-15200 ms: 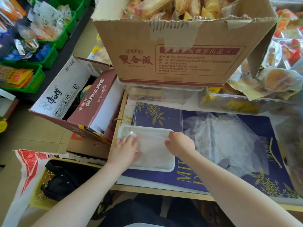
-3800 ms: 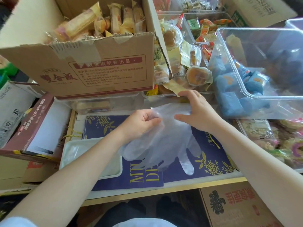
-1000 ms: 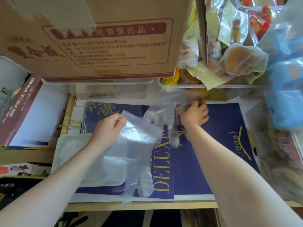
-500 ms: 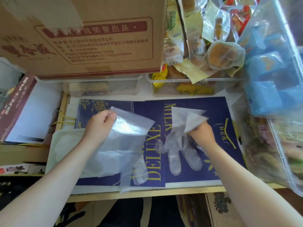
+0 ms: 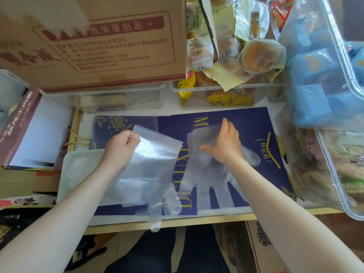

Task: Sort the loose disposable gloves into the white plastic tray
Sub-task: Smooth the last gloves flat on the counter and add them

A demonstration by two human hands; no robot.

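- Far left there's a maroon carton (image 5: 13, 123) lying on its side, and a big brown cardboard box (image 5: 110, 48) with red print sits on a clear bin (image 5: 122, 99), looming over the back of the work spot.
- The white plastic tray (image 5: 71, 174) sits at the left end of the shelf; the left forearm crosses over it, and the glove covers its right half.
- Left hand (image 5: 121, 147) is pinching the cuff of a clear disposable glove (image 5: 149, 170); its fingers droop past the shelf's front edge.
- Right hand (image 5: 226, 142) pinches the cuff of a second glove (image 5: 208, 184), which is spread flat now, fingers fanned toward the person. Half a second ago it was a crumpled bunch in that hand.
- Both gloves lie on navy gift bags (image 5: 252, 138) with gold lettering and yellow cord handles.
- Behind: a clear tub (image 5: 226, 99) heaped with wrapped pastries. Right: a larger clear tub (image 5: 334, 174) overhangs the shelf, blue packets inside.
- Wooden shelf edge (image 5: 197, 222) at the front; boxes crowded underneath.
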